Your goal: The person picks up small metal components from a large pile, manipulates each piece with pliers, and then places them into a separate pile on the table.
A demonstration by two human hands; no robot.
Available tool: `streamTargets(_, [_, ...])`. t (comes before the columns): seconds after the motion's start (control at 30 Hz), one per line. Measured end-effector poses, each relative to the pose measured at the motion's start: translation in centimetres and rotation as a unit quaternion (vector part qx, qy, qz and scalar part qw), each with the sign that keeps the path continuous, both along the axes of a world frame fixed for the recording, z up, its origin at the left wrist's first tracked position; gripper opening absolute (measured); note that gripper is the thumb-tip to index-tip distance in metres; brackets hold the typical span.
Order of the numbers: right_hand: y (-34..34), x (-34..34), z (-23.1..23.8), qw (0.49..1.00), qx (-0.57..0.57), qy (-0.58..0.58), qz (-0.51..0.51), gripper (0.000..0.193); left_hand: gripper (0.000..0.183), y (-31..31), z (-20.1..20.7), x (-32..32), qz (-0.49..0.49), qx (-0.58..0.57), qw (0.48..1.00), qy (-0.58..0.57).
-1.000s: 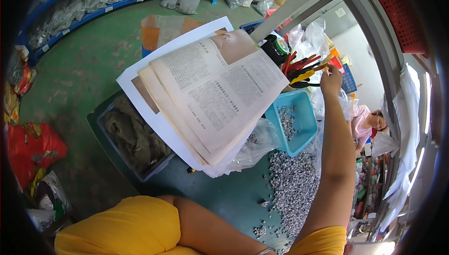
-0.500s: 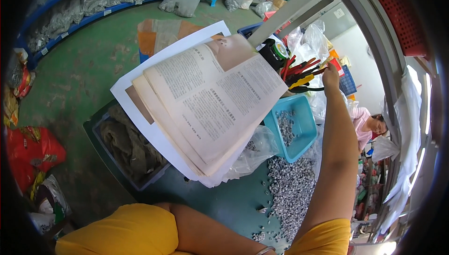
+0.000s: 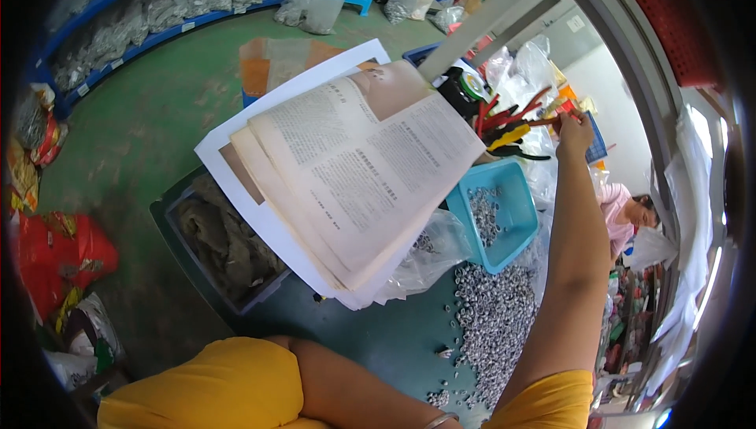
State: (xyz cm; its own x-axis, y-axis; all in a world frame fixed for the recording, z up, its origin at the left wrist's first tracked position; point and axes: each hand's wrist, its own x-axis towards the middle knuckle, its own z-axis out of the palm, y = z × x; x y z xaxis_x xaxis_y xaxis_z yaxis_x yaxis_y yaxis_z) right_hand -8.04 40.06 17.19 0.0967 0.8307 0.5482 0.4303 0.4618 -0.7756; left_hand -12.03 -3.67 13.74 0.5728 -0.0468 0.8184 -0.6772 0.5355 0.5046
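My right hand (image 3: 577,133) is stretched out at the upper right, its fingers closed on a thin reddish-brown tool handle (image 3: 542,123). What kind of tool it is cannot be made out. Beside it stands a bunch of hand tools with red, black and yellow handles (image 3: 504,133). My left forearm (image 3: 358,386) crosses the lower edge, and its hand is outside the picture. Sheets of printed paper (image 3: 362,169) lie spread in the middle, over a large white sheet (image 3: 228,146). Near them is a turquoise tray (image 3: 516,232) with small metal rings inside.
Loose metal rings (image 3: 492,323) are heaped on the dark green table (image 3: 370,342). A crate with dark cloth (image 3: 213,232) sits at the left. Grey metal posts (image 3: 512,8) rise beyond the tools. A person in pink (image 3: 617,216) is at the far right.
My right hand has shifted slightly right and down, and the reddish-brown handle now slants out toward it. The whole view has tilted slightly. Papers and tray stay where they were.
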Motion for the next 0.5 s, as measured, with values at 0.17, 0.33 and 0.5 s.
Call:
streamTargets(0.17, [-2.3,2.4,5.1,0.989,0.045,0.138,0.031,0.026,0.033,-0.1,0.8,1.1,0.007,0.009,1.0,-0.003])
streamTargets(0.33, [-9.0,11.7,5.3,0.965,0.033,0.234,0.112,0.016,0.035,-0.1,1.3,5.0,0.481,-0.156,0.86,0.075])
streamTargets(0.5, [-24.6,17.2,-0.4,0.893,-0.043,0.406,0.187,0.005,0.062,5.8,-2.0,6.0,0.489,-0.411,0.725,0.258])
